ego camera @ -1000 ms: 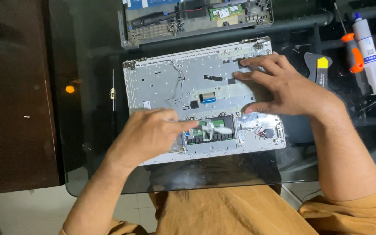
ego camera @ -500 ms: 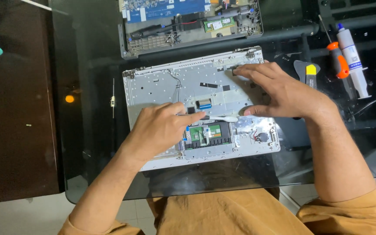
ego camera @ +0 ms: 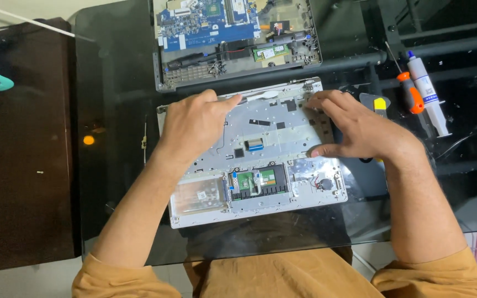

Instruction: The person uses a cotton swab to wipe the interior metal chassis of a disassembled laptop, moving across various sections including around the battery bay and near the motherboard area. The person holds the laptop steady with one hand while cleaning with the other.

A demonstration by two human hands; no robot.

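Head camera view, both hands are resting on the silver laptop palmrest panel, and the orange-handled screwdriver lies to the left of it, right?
Not quite. In the head view the orange-handled screwdriver lies to the right of the silver palmrest panel, beside a white syringe-like tube. The left hand and right hand do rest on it.

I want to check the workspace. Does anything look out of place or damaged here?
Nothing looks damaged. The laptop is taken apart: its base lies open with the board bare, and both the left hand and the right hand rest on the upturned keyboard cover.

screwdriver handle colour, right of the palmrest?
Orange, on the screwdriver; only the head view shows it.
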